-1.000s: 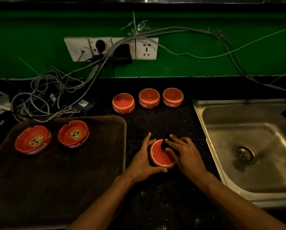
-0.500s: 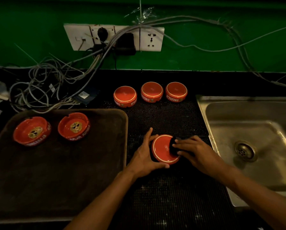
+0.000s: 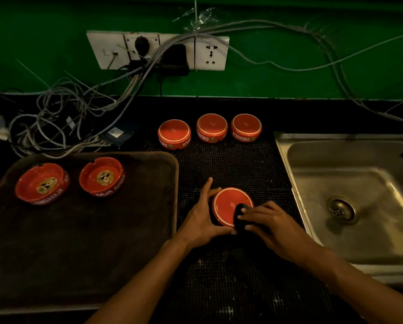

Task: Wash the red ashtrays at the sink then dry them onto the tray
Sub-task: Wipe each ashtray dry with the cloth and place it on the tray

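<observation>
A red ashtray [image 3: 228, 203] lies upside down on the black mat in front of me. My left hand [image 3: 201, 218] grips its left side, thumb under the near rim. My right hand [image 3: 268, 224] presses a dark cloth [image 3: 239, 217] on its base, fingers curled over the cloth. Three more ashtrays stand upside down in a row at the back: the first ashtray [image 3: 174, 134], the second ashtray [image 3: 211, 127], the third ashtray [image 3: 246, 128]. Two upright ashtrays [image 3: 41, 183] [image 3: 102, 176] sit on the dark tray [image 3: 102, 242] at left.
A steel sink [image 3: 350, 183] with a drain [image 3: 341, 209] lies to the right. A tangle of grey cables [image 3: 62, 120] covers the counter behind the tray, below a wall socket panel [image 3: 158, 51] on the green wall.
My right hand has slid the cloth from the far right side of the ashtray's base toward its near edge. My left hand keeps its hold.
</observation>
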